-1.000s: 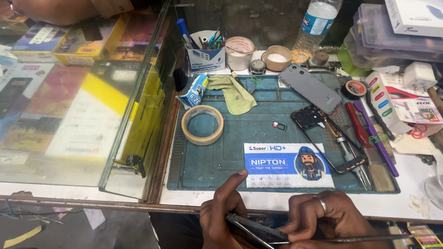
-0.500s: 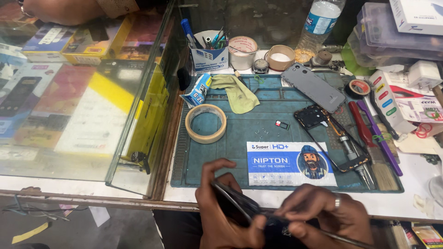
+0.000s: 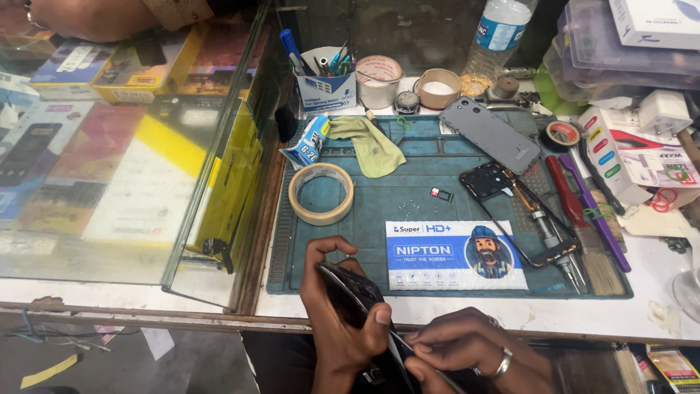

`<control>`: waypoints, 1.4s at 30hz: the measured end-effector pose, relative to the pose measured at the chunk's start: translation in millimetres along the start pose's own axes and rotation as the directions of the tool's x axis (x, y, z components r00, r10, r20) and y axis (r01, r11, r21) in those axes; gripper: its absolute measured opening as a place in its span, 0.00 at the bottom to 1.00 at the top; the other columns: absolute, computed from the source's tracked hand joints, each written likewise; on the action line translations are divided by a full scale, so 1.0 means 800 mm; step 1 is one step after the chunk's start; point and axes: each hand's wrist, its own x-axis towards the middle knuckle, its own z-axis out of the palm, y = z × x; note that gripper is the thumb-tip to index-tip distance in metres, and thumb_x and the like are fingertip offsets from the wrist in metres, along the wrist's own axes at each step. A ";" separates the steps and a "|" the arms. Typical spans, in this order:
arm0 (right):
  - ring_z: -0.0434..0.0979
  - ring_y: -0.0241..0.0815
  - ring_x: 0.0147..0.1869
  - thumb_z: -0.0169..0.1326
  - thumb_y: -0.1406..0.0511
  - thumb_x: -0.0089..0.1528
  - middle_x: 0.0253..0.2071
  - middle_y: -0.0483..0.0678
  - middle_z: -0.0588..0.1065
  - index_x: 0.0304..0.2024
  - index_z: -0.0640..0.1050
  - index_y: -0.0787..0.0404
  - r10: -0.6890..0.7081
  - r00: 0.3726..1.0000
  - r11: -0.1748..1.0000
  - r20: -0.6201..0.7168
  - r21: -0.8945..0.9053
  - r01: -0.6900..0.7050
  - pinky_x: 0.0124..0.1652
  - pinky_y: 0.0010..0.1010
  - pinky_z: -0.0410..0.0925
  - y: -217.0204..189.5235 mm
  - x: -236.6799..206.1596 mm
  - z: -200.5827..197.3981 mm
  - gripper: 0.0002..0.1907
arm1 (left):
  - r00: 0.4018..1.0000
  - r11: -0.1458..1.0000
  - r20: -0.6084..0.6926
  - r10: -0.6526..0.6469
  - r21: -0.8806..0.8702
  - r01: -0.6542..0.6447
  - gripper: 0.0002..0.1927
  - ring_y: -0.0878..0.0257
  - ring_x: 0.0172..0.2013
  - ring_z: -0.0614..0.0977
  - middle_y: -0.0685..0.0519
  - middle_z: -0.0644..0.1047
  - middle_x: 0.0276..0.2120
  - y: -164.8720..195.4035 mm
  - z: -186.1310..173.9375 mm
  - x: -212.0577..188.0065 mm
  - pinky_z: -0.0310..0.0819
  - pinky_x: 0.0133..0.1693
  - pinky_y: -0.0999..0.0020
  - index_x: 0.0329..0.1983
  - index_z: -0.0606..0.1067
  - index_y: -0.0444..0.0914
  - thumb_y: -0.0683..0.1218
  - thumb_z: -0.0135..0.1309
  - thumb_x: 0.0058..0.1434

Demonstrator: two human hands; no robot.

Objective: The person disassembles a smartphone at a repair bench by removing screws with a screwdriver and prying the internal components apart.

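Note:
My left hand [image 3: 339, 310] grips a black phone [image 3: 355, 293] at the near edge of the bench, thumb pressed on its face, the phone tilted on edge. My right hand [image 3: 467, 352], a ring on one finger, pinches a thin dark tool against the phone's lower edge. Both hands hover over the front rim of the blue work mat [image 3: 430, 182]. On the mat lie a grey phone back cover [image 3: 490, 133], a black phone frame [image 3: 514, 211], a small dark tray part [image 3: 440, 194] and a few tiny screws.
A roll of tape [image 3: 321, 193], an olive cloth [image 3: 372, 146], a glue tube [image 3: 306, 142] and a printed blue-white packet [image 3: 456, 255] lie on the mat. Screwdrivers and a brush [image 3: 583, 219] sit at right. A glass display case [image 3: 124, 138] stands left; cups, bottle and boxes behind.
My hands rose from the bottom edge up toward the mat's front rim. The phone tipped more upright in my left hand, and my right hand closed in on its lower edge.

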 end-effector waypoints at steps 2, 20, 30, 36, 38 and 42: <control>0.87 0.36 0.40 0.71 0.72 0.51 0.33 0.45 0.83 0.27 0.79 0.57 -0.008 1.000 0.998 -0.029 -0.067 0.006 0.40 0.26 0.79 -0.003 0.002 0.007 0.11 | 1.000 1.000 -0.008 0.012 0.003 -0.012 0.39 0.72 0.20 0.66 0.60 0.66 0.18 0.000 0.001 0.001 0.55 0.26 0.75 0.52 0.64 0.33 0.65 0.63 0.53; 0.82 0.35 0.30 0.73 0.71 0.47 0.23 0.45 0.80 0.22 0.78 0.59 0.016 1.000 0.981 -0.004 -0.195 -0.016 0.31 0.26 0.72 0.010 0.004 0.012 0.13 | 0.989 0.990 -0.071 0.127 -0.052 -0.131 0.40 0.71 0.21 0.68 0.58 0.67 0.20 0.001 0.001 0.025 0.57 0.27 0.77 0.46 0.62 0.33 0.67 0.65 0.52; 0.83 0.35 0.28 0.74 0.70 0.47 0.23 0.44 0.82 0.23 0.80 0.58 0.036 0.995 0.996 0.093 -0.087 -0.028 0.31 0.27 0.72 0.037 -0.012 0.023 0.12 | 0.971 0.979 -0.169 0.171 -0.080 -0.187 0.40 0.71 0.20 0.67 0.59 0.66 0.19 0.017 -0.022 0.040 0.58 0.25 0.78 0.47 0.61 0.36 0.70 0.64 0.54; 0.83 0.34 0.28 0.73 0.70 0.48 0.23 0.44 0.81 0.24 0.80 0.58 0.081 0.994 0.993 0.074 -0.092 -0.074 0.33 0.27 0.72 0.042 -0.020 0.028 0.11 | 0.963 0.971 -0.189 0.190 -0.106 -0.213 0.40 0.71 0.18 0.67 0.59 0.65 0.17 0.011 -0.030 0.053 0.59 0.24 0.77 0.47 0.60 0.37 0.71 0.64 0.56; 0.83 0.35 0.29 0.73 0.71 0.48 0.22 0.44 0.81 0.23 0.80 0.58 0.138 0.988 0.986 0.074 -0.103 -0.130 0.33 0.28 0.73 0.045 -0.021 0.026 0.11 | 0.965 0.976 -0.205 0.166 -0.104 -0.191 0.40 0.71 0.18 0.68 0.58 0.66 0.17 0.007 -0.029 0.058 0.61 0.23 0.77 0.46 0.61 0.37 0.72 0.63 0.56; 0.84 0.36 0.31 0.73 0.71 0.48 0.23 0.45 0.81 0.22 0.79 0.59 0.209 0.974 0.975 0.083 -0.096 -0.201 0.34 0.29 0.73 0.052 -0.022 0.025 0.11 | 0.966 0.967 -0.224 0.133 -0.184 -0.176 0.37 0.70 0.19 0.67 0.57 0.65 0.18 -0.001 -0.029 0.062 0.63 0.24 0.75 0.47 0.61 0.37 0.68 0.64 0.56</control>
